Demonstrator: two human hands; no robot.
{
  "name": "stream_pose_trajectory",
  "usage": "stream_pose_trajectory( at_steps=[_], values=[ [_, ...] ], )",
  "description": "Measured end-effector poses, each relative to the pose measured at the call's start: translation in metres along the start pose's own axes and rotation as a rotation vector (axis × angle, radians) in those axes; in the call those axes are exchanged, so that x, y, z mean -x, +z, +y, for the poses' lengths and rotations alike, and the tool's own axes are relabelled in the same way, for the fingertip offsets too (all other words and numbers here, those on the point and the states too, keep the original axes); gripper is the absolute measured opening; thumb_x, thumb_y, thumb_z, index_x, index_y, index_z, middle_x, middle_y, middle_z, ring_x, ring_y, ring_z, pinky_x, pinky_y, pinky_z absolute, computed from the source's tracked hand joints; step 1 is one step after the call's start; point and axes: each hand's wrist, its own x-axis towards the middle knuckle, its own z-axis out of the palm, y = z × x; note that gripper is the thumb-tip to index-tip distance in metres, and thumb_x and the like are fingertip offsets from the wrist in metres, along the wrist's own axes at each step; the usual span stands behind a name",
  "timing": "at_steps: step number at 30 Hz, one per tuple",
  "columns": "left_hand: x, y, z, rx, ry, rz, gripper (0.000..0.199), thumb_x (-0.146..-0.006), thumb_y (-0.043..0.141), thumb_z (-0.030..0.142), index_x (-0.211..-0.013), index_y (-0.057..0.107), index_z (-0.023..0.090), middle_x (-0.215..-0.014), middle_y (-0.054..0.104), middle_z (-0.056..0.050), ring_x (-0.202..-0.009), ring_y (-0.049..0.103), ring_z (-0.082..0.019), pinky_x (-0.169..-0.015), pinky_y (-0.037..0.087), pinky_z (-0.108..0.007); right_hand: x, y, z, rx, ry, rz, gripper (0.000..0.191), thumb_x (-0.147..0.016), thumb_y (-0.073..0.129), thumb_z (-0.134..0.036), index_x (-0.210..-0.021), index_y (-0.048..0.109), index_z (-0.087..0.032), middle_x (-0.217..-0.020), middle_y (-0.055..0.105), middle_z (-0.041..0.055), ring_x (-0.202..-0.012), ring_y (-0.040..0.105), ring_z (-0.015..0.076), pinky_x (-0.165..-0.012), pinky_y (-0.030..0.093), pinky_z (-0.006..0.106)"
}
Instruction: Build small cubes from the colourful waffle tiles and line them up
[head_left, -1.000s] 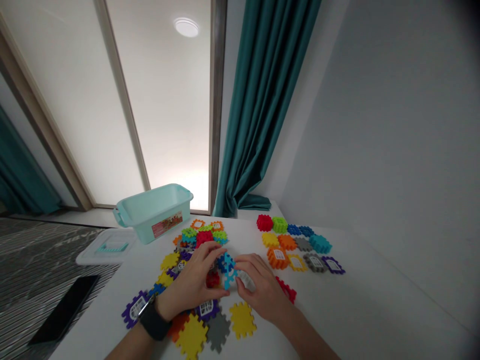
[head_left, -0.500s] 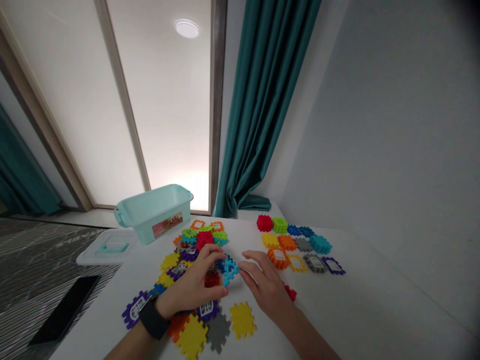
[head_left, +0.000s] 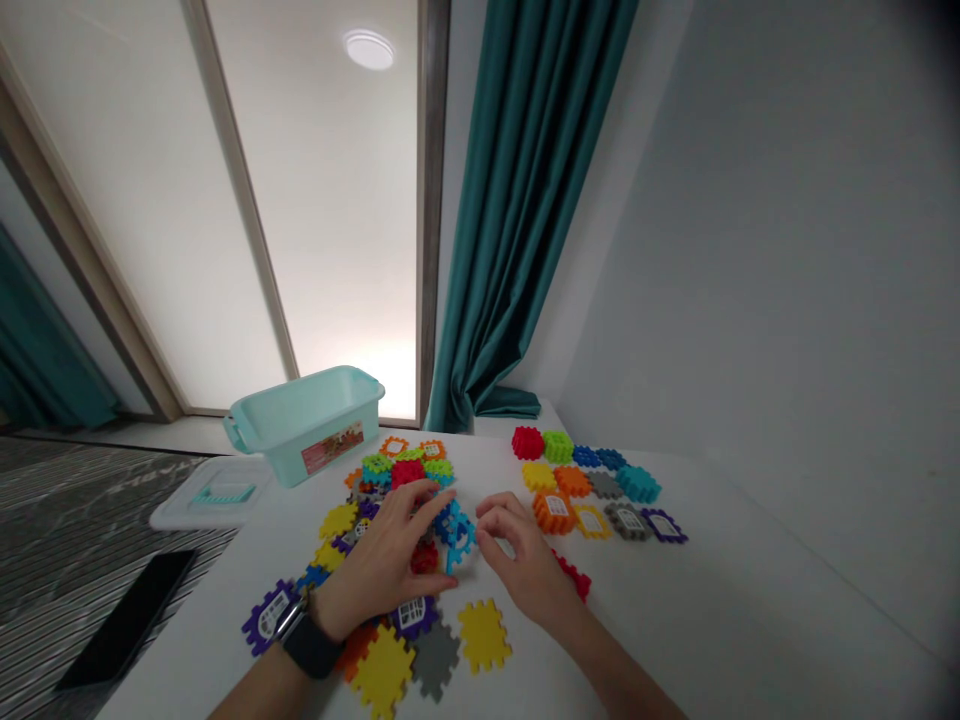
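My left hand [head_left: 386, 555] reaches over the pile of interlocking toy tiles, thumb and fingers spread apart. Just past its fingertips, a light blue tile [head_left: 462, 540] stands tilted beside darker blue pieces. Close to that tile's right side is my right hand [head_left: 525, 565], fingers curled and the thumb tip near the index finger; whether anything small is between them is hidden. Red tiles [head_left: 576, 577] show partly behind the right hand. Under the left wrist lie a purple tile with a white window [head_left: 412, 615], a grey tile [head_left: 435, 660] and a yellow tile [head_left: 384, 670].
Sorted stacks of tiles, including an orange stack [head_left: 553, 512] and a teal stack [head_left: 639, 484], stand in rows at the right. A mint bin [head_left: 300, 410] and its clear lid [head_left: 210, 492] are back left. A dark phone-like slab [head_left: 127, 620] lies lower left.
My right hand's fingers have curled in and drawn slightly back from the light blue tile. My left hand has opened a little wider. The blue tile has turned slightly.
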Motion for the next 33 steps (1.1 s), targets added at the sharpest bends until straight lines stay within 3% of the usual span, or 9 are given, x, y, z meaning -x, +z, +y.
stream_pose_trajectory(
  at_steps=[7, 10, 13, 18, 22, 25, 30, 33],
  values=[
    [-0.001, -0.003, 0.004, 0.156, -0.070, -0.008, 0.089, -0.073, 0.089, 0.033, -0.146, 0.039, 0.031, -0.142, 0.042, -0.013, -0.133, 0.046, -0.035, -0.112, 0.044, -0.053, 0.001, -0.001, 0.000, 0.017, -0.088, 0.014, 0.016, -0.096, 0.055, -0.025, -0.081, 0.060, -0.022, -0.096, 0.059, 0.0048, -0.092, 0.063, 0.0185, -0.079, 0.055, 0.030],
    [-0.003, -0.004, 0.005, 0.271, -0.105, 0.011, 0.083, -0.074, 0.088, 0.032, -0.142, 0.041, 0.030, -0.140, 0.041, -0.012, -0.133, 0.046, -0.034, -0.113, 0.042, -0.052, 0.003, -0.003, 0.001, 0.159, -0.264, 0.065, 0.011, -0.096, 0.054, -0.017, -0.098, 0.063, -0.023, -0.101, 0.065, 0.0058, -0.097, 0.064, 0.0199, -0.085, 0.055, 0.034],
    [-0.004, -0.007, 0.006, 0.360, -0.142, 0.009, 0.078, -0.075, 0.087, 0.033, -0.139, 0.043, 0.030, -0.140, 0.040, -0.011, -0.133, 0.045, -0.033, -0.115, 0.040, -0.051, 0.005, -0.005, 0.003, 0.330, -0.476, 0.071, 0.022, -0.095, 0.056, -0.012, -0.112, 0.063, -0.024, -0.107, 0.069, 0.0072, -0.103, 0.065, 0.0214, -0.091, 0.054, 0.038],
    [-0.004, -0.008, 0.010, 0.462, -0.191, -0.046, 0.071, -0.075, 0.086, 0.038, -0.134, 0.049, 0.027, -0.139, 0.042, -0.010, -0.133, 0.045, -0.032, -0.116, 0.038, -0.049, 0.006, -0.007, 0.001, 0.436, -0.622, 0.065, 0.015, -0.099, 0.057, -0.014, -0.107, 0.066, -0.022, -0.105, 0.073, 0.0078, -0.099, 0.068, 0.0212, -0.088, 0.056, 0.039],
    [-0.005, -0.007, 0.011, 0.523, -0.156, -0.067, 0.060, -0.085, 0.072, 0.052, -0.133, 0.049, 0.025, -0.136, 0.045, -0.011, -0.131, 0.047, -0.031, -0.114, 0.039, -0.048, 0.007, -0.006, -0.004, 0.374, -0.577, 0.075, 0.018, -0.098, 0.058, -0.013, -0.107, 0.068, -0.024, -0.107, 0.074, 0.0068, -0.101, 0.069, 0.0218, -0.089, 0.056, 0.040],
    [-0.005, -0.007, 0.011, 0.547, -0.095, -0.058, 0.054, -0.092, 0.060, 0.060, -0.132, 0.051, 0.024, -0.132, 0.050, -0.011, -0.127, 0.051, -0.030, -0.111, 0.040, -0.048, 0.007, -0.004, -0.008, 0.271, -0.474, 0.129, 0.016, -0.098, 0.056, -0.016, -0.103, 0.068, -0.025, -0.097, 0.074, 0.0063, -0.094, 0.069, 0.0217, -0.085, 0.057, 0.038],
    [-0.007, -0.004, 0.012, 0.466, -0.130, 0.014, 0.042, -0.099, 0.055, 0.042, -0.136, 0.048, 0.025, -0.122, 0.058, -0.009, -0.115, 0.058, -0.026, -0.102, 0.048, -0.044, 0.011, -0.009, -0.009, 0.191, -0.232, 0.219, 0.013, -0.096, 0.057, -0.028, -0.095, 0.070, -0.023, -0.090, 0.073, 0.0062, -0.086, 0.070, 0.0215, -0.079, 0.057, 0.034],
    [-0.011, 0.002, 0.019, 0.327, -0.126, 0.007, 0.050, -0.094, 0.063, 0.033, -0.140, 0.046, 0.025, -0.130, 0.057, -0.010, -0.121, 0.056, -0.027, -0.105, 0.048, -0.044, 0.025, -0.019, 0.000, 0.174, -0.080, 0.239, 0.018, -0.095, 0.058, -0.034, -0.096, 0.072, -0.022, -0.093, 0.075, 0.0070, -0.089, 0.072, 0.0227, -0.079, 0.058, 0.033]
  ],
)
